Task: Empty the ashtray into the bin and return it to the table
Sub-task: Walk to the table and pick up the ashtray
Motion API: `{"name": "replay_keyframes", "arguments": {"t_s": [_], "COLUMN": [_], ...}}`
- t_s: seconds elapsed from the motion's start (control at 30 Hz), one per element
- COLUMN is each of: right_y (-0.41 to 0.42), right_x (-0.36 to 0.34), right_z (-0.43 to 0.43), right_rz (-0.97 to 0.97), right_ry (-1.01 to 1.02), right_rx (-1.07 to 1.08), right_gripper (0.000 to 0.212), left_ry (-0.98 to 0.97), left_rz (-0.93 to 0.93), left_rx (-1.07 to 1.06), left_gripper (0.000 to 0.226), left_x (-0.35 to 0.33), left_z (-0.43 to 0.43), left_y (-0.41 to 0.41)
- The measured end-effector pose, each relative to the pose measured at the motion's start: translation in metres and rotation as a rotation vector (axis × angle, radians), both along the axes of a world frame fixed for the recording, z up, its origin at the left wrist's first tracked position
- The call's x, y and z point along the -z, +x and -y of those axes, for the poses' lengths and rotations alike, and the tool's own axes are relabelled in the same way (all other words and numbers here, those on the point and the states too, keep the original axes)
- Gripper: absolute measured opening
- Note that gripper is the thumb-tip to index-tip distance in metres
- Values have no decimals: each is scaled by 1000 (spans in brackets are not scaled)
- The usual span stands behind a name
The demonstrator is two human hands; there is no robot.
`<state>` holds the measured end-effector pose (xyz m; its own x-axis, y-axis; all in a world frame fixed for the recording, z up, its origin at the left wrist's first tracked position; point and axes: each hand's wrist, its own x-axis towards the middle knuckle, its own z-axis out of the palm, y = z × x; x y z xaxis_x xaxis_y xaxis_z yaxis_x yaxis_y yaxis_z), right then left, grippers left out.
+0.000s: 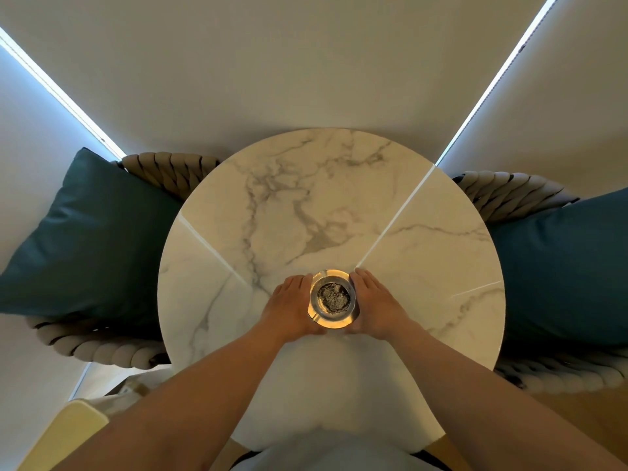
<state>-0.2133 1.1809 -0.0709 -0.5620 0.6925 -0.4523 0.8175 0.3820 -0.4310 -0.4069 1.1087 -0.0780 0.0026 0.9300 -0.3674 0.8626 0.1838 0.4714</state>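
Hands frame the ashtray (333,299) from both sides: the left hand (291,305) lies along its left wall and the right hand (373,305) along its right, fingers stretched forward and close together, palms turned inward; both touch the glass, cupping rather than clenching, though whether the thumbs reach under the near rim cannot be told from above. A two-sided hold of this kind probably serves to keep the dish level, since its load is loose and would spill at any tilt; the glass also looks thick and heavy, which may be why neither hand works alone.

The ashtray is round, of clear glass with an amber glow at its near and far rims; it sits on the marble tabletop (306,198), around the middle and a little toward the near edge, directly ahead of the person. Its central well is filled with grey, crumbly ash heaped in a low mound; no butts can be made out.

The lift appears not to have begun, so emptying is yet to come; no bin is clearly visible. Teal cushions (88,239) on rope-woven chairs (170,171) flank the left and right edges.
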Motion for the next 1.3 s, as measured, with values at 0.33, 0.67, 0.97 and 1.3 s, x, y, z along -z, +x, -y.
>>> {"name": "replay_keyframes", "arguments": {"t_s": [0.33, 0.67, 0.97, 1.3], "right_y": [13, 15, 9, 7], "right_x": [-2, 0, 3, 0], "right_z": [40, 79, 105, 129], "right_rz": [19, -8, 11, -17], "right_ry": [-6, -4, -8, 11], "right_rx": [-21, -12, 51, 106], "right_gripper": [126, 126, 126, 128], "left_ry": [-8, -21, -15, 7], "left_rz": [17, 33, 55, 2], "left_rx": [-18, -27, 2, 109], "left_gripper": [103, 106, 106, 106], "left_x": [0, 5, 10, 7], "left_z": [43, 83, 100, 109], "left_y": [14, 12, 3, -5]}}
